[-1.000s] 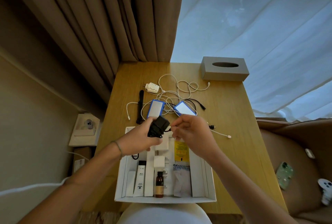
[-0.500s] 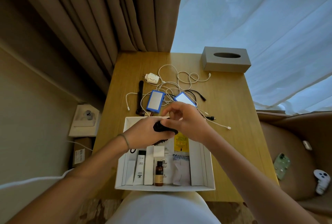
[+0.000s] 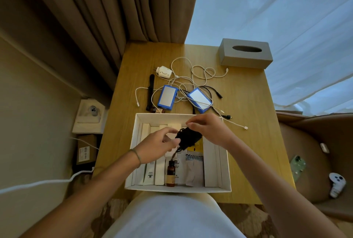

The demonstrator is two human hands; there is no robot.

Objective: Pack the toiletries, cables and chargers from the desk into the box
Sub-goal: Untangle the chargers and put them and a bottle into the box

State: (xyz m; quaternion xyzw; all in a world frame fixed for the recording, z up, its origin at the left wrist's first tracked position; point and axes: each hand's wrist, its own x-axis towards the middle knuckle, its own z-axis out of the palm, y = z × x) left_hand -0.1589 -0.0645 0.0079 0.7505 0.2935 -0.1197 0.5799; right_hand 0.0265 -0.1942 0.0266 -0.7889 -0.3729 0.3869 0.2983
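An open white box (image 3: 223,172) stands at the desk's near edge, holding white tubes, a brown bottle (image 3: 170,174) and sachets. Over its middle, my left hand (image 3: 156,145) and my right hand (image 3: 208,130) both hold a black charger with its cord wound round it (image 3: 188,138). Beyond the box lie two blue-edged power banks (image 3: 167,98) (image 3: 200,100), a white plug charger (image 3: 163,72), tangled white cables (image 3: 202,71), a black cable (image 3: 216,93) and a black stick-shaped item (image 3: 150,89).
A grey tissue box (image 3: 245,54) sits at the desk's far right corner. Curtains hang behind the desk (image 3: 248,104). A wall socket (image 3: 91,111) is left of the desk. On the chair at the right lie a green phone (image 3: 297,166) and a white controller (image 3: 337,184).
Both hands have brought the black charger from above the box's far edge down over the box's middle. The view has tilted down a little.
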